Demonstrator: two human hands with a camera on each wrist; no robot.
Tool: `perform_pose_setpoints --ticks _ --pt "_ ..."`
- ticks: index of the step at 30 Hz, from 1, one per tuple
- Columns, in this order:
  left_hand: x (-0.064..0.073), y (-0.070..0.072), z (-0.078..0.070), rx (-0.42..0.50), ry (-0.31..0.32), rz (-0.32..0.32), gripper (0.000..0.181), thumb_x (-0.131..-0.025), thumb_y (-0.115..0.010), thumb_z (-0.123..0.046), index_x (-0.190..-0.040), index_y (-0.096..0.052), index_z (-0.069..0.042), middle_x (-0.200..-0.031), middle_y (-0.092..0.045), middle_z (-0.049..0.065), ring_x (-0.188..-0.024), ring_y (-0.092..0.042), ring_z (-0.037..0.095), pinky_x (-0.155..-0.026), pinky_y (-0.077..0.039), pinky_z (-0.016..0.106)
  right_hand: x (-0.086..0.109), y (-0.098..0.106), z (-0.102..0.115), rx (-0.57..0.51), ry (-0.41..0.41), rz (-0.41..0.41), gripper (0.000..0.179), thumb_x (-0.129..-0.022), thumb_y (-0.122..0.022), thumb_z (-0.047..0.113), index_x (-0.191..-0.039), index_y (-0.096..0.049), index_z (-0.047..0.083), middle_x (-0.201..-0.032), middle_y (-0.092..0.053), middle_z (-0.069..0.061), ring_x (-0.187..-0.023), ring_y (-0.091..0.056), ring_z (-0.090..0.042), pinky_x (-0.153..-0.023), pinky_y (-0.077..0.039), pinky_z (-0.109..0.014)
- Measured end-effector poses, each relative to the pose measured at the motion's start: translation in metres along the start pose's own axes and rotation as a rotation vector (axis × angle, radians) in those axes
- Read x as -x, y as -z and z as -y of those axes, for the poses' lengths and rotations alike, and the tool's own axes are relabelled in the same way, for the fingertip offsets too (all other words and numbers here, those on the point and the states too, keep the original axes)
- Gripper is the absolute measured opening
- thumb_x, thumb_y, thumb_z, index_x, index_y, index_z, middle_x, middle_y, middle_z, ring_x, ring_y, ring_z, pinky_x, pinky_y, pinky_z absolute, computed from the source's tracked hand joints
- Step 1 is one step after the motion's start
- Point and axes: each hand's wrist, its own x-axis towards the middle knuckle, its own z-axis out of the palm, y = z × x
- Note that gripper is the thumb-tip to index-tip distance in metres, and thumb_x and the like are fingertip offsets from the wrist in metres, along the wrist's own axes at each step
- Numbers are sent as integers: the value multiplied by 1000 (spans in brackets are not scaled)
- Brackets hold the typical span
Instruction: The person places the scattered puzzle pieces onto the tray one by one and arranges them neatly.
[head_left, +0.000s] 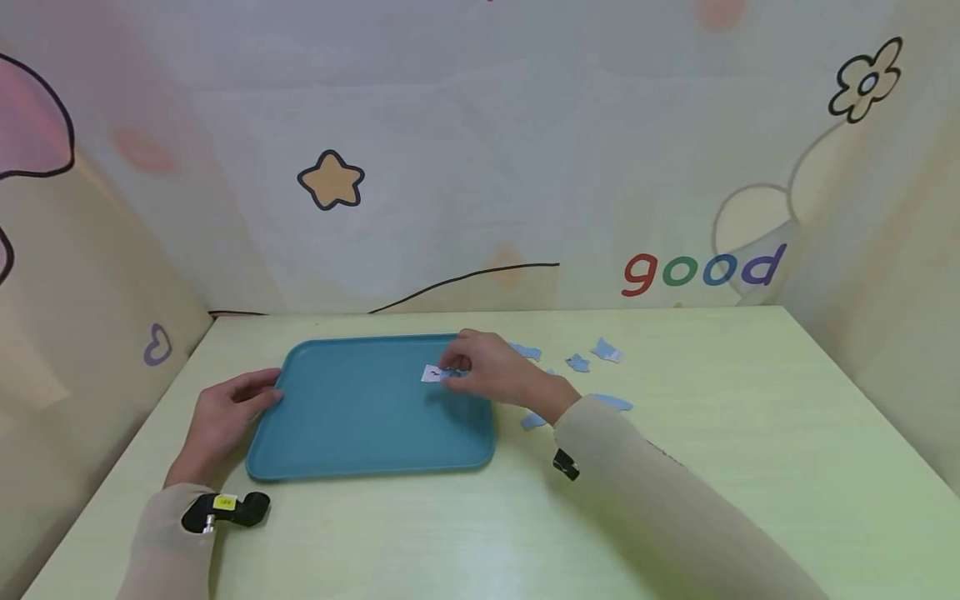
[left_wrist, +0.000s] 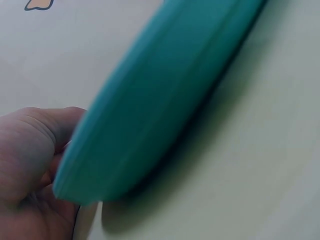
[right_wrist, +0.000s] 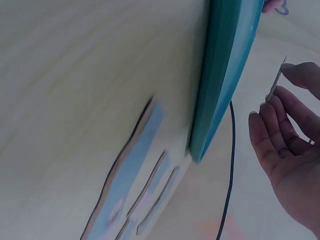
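Observation:
A blue-teal rectangular tray (head_left: 352, 425) lies on the table in the head view. At its left rim, my left hand (head_left: 220, 421) holds the edge; the left wrist view shows thumb and fingers either side of the tray rim (left_wrist: 145, 105). Over the tray's right part, my right hand (head_left: 498, 367) pinches a small flat puzzle-like piece (head_left: 431, 374), pale with a dark mark and some blue. Seen edge-on in the right wrist view, the thin piece (right_wrist: 274, 82) sits between thumb and fingertips, raised above the tray.
Several irregular blue flat pieces (head_left: 607, 351) lie right of the tray, some partly hidden behind my right wrist. A larger one (head_left: 613, 402) lies by the forearm. The pale table (head_left: 712, 433) meets a printed cloth backdrop (head_left: 480, 183) at its back and sides.

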Motion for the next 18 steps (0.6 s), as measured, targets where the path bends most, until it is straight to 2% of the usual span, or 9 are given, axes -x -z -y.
perform_pose_setpoints --ticks 7,18 --pt "0 -2 0 19 8 -17 47 -107 -68 -26 -146 -63 -2 -137 -65 21 -115 -59 21 -82 -48 9 -15 -13 15 20 -10 15 19 -98 -77 14 -114 -79 4 -104 -66 -3 -101 -64 -19 -90 -53 -26" --pt "1 -3 1 17 32 -21 49 -107 -67 -32 -147 -63 -4 -141 -64 20 -123 -58 26 -82 -48 10 -52 -23 27 37 -9 42 21 -101 -73 15 -118 -77 5 -109 -66 -5 -103 -64 -18 -91 -52 -24"
